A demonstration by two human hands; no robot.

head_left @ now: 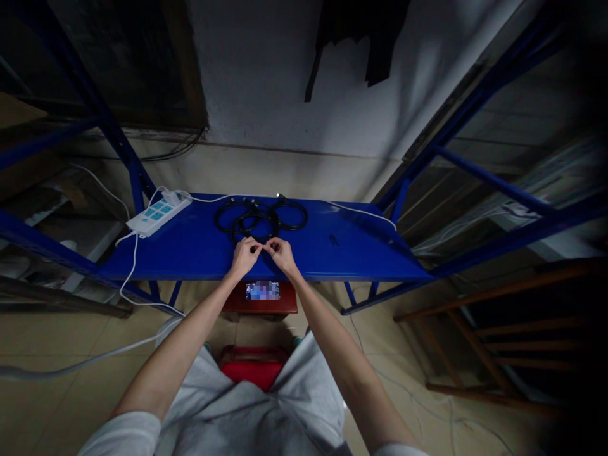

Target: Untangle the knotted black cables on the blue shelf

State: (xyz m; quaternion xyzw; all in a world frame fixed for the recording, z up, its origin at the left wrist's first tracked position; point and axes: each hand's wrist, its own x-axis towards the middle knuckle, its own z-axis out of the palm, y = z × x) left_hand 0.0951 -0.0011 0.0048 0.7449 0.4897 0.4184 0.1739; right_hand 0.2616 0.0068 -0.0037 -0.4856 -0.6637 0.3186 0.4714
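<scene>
A black cable (259,218) lies in loose coils on the blue shelf board (190,250). My left hand (244,255) and my right hand (282,253) rest side by side at the near edge of the coils. Both hands are closed in a pinch, fingertips meeting on a strand of the black cable between them. What exactly sits between the fingertips is too small to make out.
A white power strip (158,214) with a white cord lies at the shelf's back left. A thin white wire (361,211) runs along the back right. Blue rack posts stand on both sides. A red stool (254,367) and a phone (262,291) sit below.
</scene>
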